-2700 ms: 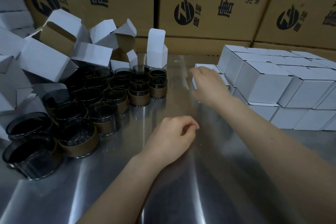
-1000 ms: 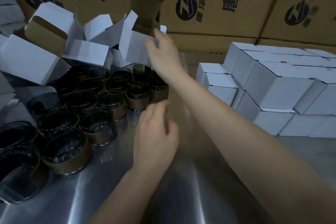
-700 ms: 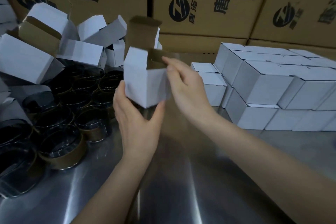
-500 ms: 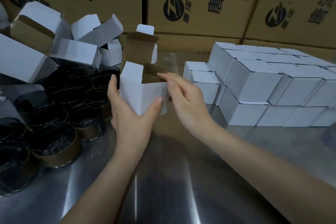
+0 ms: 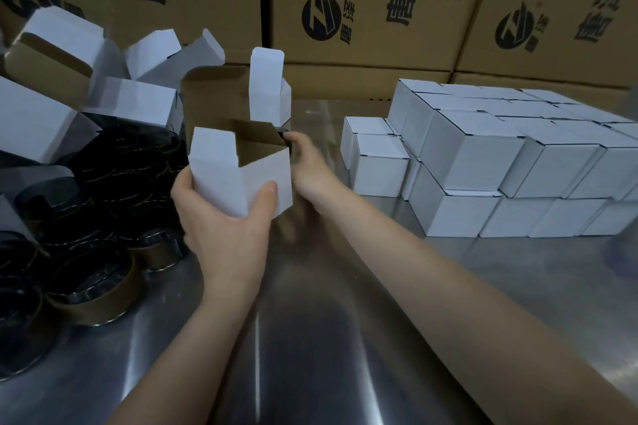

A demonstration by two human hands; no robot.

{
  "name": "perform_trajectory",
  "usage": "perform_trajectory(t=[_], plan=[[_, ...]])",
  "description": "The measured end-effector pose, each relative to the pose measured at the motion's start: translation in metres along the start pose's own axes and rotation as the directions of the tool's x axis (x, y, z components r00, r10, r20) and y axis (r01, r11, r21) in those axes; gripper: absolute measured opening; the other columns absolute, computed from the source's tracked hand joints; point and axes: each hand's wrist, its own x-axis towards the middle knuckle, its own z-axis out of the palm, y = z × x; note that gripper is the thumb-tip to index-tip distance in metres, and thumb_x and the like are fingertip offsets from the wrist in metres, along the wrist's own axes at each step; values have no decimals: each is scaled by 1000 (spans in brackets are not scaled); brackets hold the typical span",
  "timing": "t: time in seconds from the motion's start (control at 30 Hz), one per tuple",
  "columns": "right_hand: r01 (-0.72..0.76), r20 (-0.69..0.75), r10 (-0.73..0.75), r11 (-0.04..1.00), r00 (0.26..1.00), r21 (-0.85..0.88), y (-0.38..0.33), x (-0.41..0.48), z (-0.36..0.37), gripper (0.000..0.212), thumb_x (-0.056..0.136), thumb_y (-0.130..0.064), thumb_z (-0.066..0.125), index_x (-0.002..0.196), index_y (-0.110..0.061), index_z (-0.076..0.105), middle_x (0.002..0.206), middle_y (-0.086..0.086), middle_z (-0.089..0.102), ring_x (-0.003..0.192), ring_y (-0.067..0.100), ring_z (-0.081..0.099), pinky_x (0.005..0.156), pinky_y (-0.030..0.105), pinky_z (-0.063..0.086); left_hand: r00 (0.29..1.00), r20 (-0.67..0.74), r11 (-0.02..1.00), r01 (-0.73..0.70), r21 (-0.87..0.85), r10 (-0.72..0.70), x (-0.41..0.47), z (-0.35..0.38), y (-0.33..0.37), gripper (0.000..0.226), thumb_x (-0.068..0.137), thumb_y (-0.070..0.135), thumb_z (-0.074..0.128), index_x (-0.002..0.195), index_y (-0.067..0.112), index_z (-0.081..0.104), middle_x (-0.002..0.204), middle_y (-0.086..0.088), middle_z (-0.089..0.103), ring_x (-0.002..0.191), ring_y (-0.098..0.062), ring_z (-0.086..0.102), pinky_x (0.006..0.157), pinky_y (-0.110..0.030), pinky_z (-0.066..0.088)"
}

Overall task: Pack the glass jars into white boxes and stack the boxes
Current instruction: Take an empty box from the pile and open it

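Observation:
My left hand [image 5: 224, 231] holds an open white box [image 5: 262, 179] from below, thumb on its front, brown flaps up. My right hand [image 5: 310, 169] is just right of and behind this box; its thumb lies on the dark rim of a glass jar [image 5: 281, 130], and its fingers are hidden by the box. Several dark glass jars with tan bands [image 5: 93, 290] crowd the left of the steel table [image 5: 345, 338]. Closed white boxes [image 5: 476, 155] are stacked in two layers at the right.
Empty open white boxes [image 5: 134, 103] are piled at the back left, and one [image 5: 266, 90] stands upright behind the held box. Large brown printed cartons [image 5: 362, 3] wall off the back of the table.
My right hand left the stack, fetched an open box from the back pile and passed it to my left hand. It has now moved off the box flap to a jar behind it.

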Motion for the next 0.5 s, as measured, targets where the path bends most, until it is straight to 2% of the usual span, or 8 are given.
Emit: perform_trajectory(t=[0.07, 0.13, 0.2, 0.23, 0.27, 0.37, 0.43, 0.5], plan=[[-11, 81, 17, 997, 997, -75, 3, 9, 8, 52, 93, -17, 63, 140, -15, 41, 135, 8, 51, 120, 22, 51, 101, 32, 45, 1000, -14, 1000, -16, -9, 16, 0, 0, -1, 94, 60, 55, 71, 140, 27, 28, 137, 7, 41, 127, -16, 46, 107, -49, 42], [-57, 69, 55, 998, 996, 28, 5, 16, 12, 11, 100, -14, 51, 110, -18, 53, 108, 4, 57, 98, 14, 55, 83, 17, 47, 999, -15, 999, -35, 3, 35, 1, 1, -2, 92, 62, 51, 72, 140, 27, 29, 135, 10, 41, 127, -15, 46, 108, -49, 41], [-176, 35, 172, 954, 984, 244, 0, 16, 13, 26, 104, -18, 41, 80, -23, 51, 78, -3, 54, 69, 7, 52, 53, 11, 42, 999, -8, 998, -51, 21, 51, 0, 2, -2, 90, 65, 48, 73, 139, 28, 28, 132, 15, 39, 127, -13, 44, 109, -50, 40], [-204, 21, 207, 934, 978, 294, 1, 17, 13, 33, 103, -20, 40, 72, -23, 48, 70, -3, 52, 61, 7, 53, 48, 12, 40, 998, -2, 998, -56, 31, 56, -1, 2, -2, 89, 65, 48, 74, 139, 30, 27, 129, 17, 38, 126, -11, 44, 109, -50, 40], [-212, 1, 222, 929, 975, 305, 3, 19, 14, 35, 103, -22, 40, 69, -23, 47, 68, -3, 51, 61, 8, 54, 51, 15, 41, 998, 1, 998, -57, 42, 57, -2, 2, -1, 89, 66, 47, 74, 140, 32, 26, 127, 19, 38, 124, -10, 44, 109, -50, 39], [-142, -50, 156, 966, 986, 218, 5, 14, 15, 33, 102, -22, 38, 72, -27, 49, 72, -6, 51, 69, 10, 50, 64, 25, 39, 999, 13, 996, -38, 80, 37, -3, 1, 3, 99, 65, 49, 72, 145, 39, 15, 128, 15, 42, 120, -12, 46, 109, -55, 35], [-57, -87, 72, 985, 994, 165, 10, 7, 11, 23, 102, -19, 39, 92, -28, 57, 80, -12, 49, 75, 4, 47, 72, 22, 40, 998, 29, 993, -52, 108, 49, -4, -1, 6, 102, 66, 48, 71, 146, 44, 8, 139, 10, 43, 127, -18, 46, 109, -57, 34], [2, -110, 20, 981, 994, 195, 13, -2, 4, 16, 95, -16, 51, 106, -19, 62, 84, -14, 54, 84, 9, 54, 83, 28, 47, 996, 52, 986, -85, 143, 78, -5, -2, 9, 100, 71, 45, 74, 145, 50, 7, 143, 9, 38, 129, -23, 44, 109, -58, 33]])
